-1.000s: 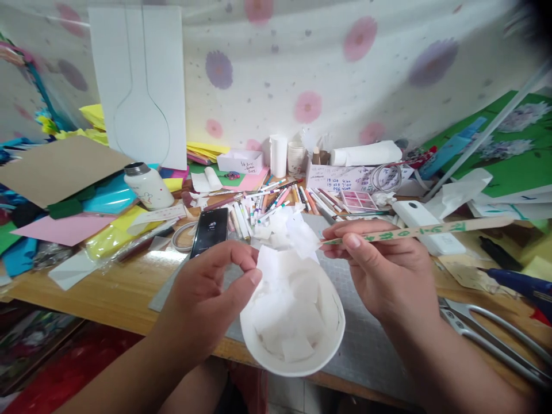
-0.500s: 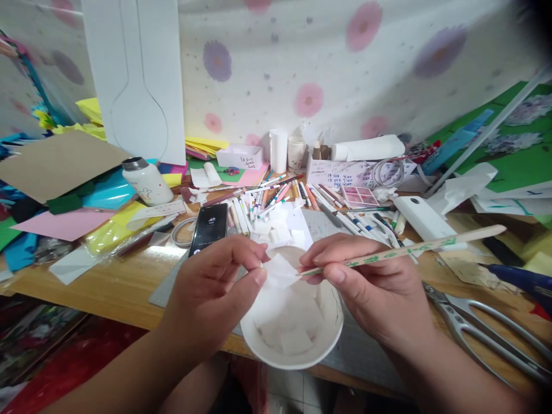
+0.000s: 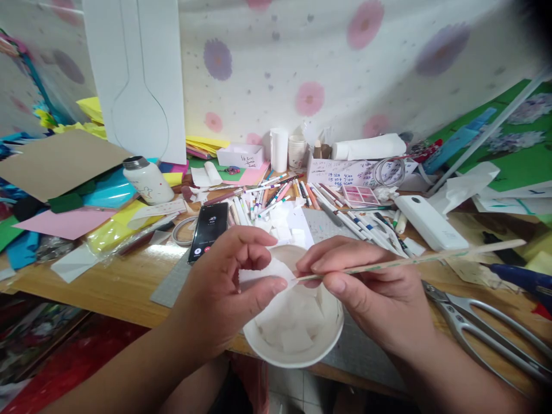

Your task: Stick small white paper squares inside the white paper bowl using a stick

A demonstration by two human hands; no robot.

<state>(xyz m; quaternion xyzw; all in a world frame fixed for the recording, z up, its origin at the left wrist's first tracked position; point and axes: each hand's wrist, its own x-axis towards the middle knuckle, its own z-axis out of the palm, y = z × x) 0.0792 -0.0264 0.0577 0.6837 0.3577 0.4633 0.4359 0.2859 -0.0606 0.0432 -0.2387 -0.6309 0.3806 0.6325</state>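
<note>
My left hand (image 3: 233, 282) is closed on a small piece of white paper (image 3: 263, 276), its thumb under the sheet and its fingers curled above. Between thumb and fingers of my right hand (image 3: 366, 282) lies a thin wooden stick (image 3: 414, 261) with green marks, nearly level. The stick's tip meets the right edge of the paper. Below both hands sits a white paper bowl (image 3: 295, 359) with several pale paper squares (image 3: 297, 339) inside. More white squares lie on a sheet of paper (image 3: 304, 224) behind the bowl.
Silver scissors (image 3: 474, 328) and a blue glue gun (image 3: 517, 279) lie at the right. A phone (image 3: 210, 227), a tape roll (image 3: 183, 232) and a white bottle (image 3: 148, 181) stand or lie to the left. Many markers (image 3: 280, 195) cover the back of the table.
My left thumb has moved right, under the paper, which now lies across it at the stick's tip. The stick has rolled and lowered slightly.
</note>
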